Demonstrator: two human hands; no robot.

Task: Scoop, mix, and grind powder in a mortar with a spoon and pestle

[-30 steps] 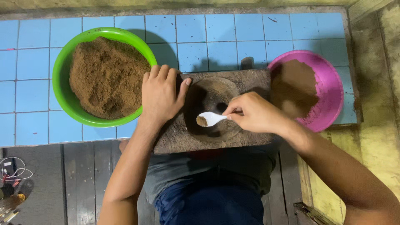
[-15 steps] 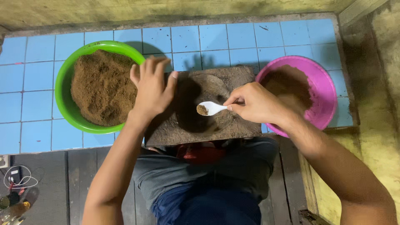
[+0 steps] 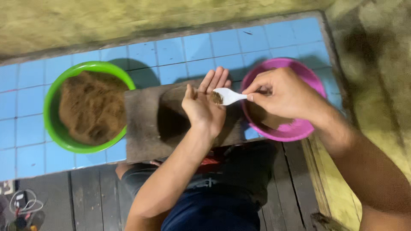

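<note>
Spoon, white and loaded with brown powder at frame centre, stayed pinched in my right hand fingers; I judged tipping slowly onto my wide-open left hand best.

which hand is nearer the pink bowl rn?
Right. The right hand is over the pink bowl, holding a white spoon of brown powder. The left hand is palm-up over the stone slab, just left of the bowl's rim.
</note>
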